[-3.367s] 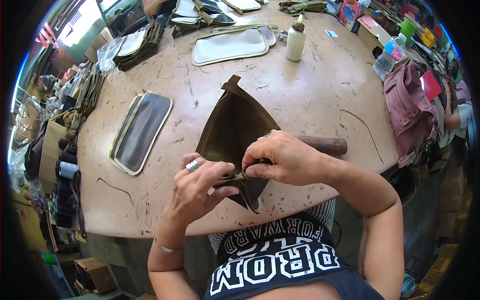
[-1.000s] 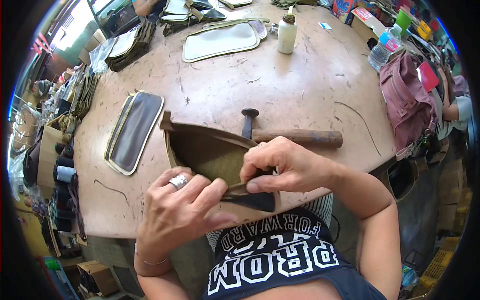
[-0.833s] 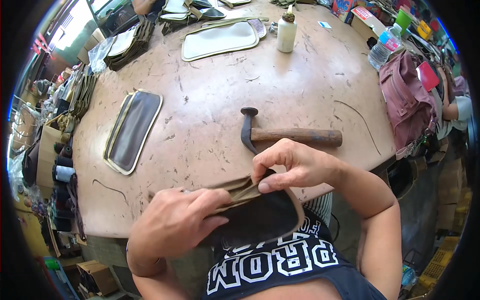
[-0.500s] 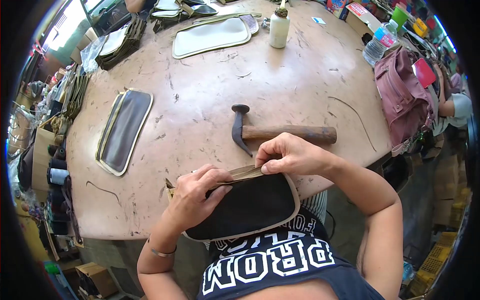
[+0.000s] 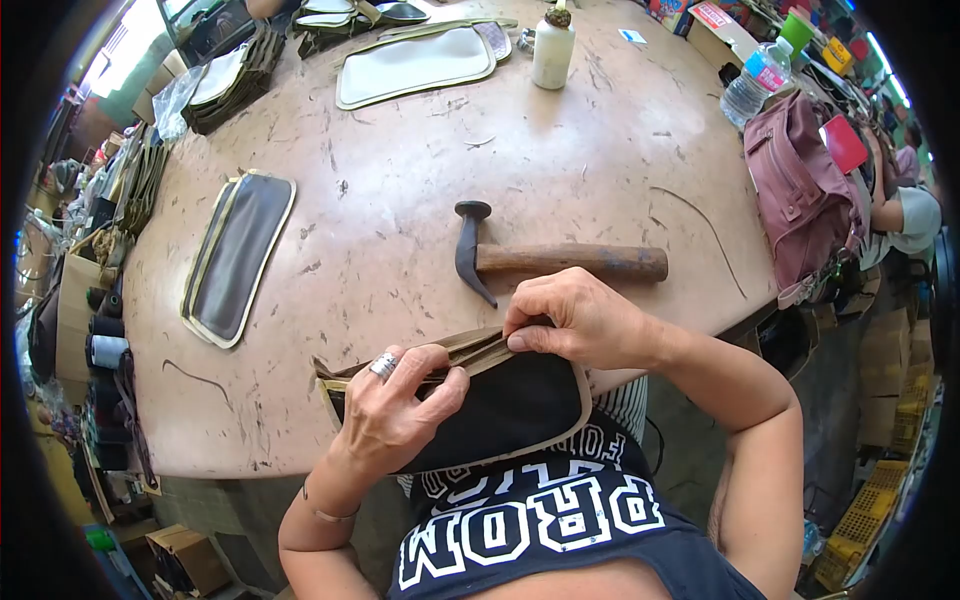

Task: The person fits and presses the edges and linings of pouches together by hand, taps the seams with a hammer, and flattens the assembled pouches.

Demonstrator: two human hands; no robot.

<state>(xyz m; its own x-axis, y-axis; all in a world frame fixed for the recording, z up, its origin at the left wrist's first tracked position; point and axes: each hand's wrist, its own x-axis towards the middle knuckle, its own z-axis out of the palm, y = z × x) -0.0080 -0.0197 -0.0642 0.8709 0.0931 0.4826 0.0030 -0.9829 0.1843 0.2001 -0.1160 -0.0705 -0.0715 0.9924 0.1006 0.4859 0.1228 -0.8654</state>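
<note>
A black pouch with tan edging lies across the table's front edge, its brown upper edges together. My left hand, with a silver ring, is closed on the upper edge near the pouch's left part. The thumb and forefinger of my right hand pinch the same edge near its right end. Just beyond the pouch a hammer lies on its side, its wooden handle pointing right. Dark panels with cream edging are stacked on the left of the table.
White panels lie at the far side beside a glue bottle. A pink bag and a water bottle stand at the right edge. Thread spools line the left edge. A person's arm shows at far right.
The pouch, open toward me earlier, has turned so its black face shows and its upper edges have come together. My hands have moved along with it, and the hammer is now fully uncovered.
</note>
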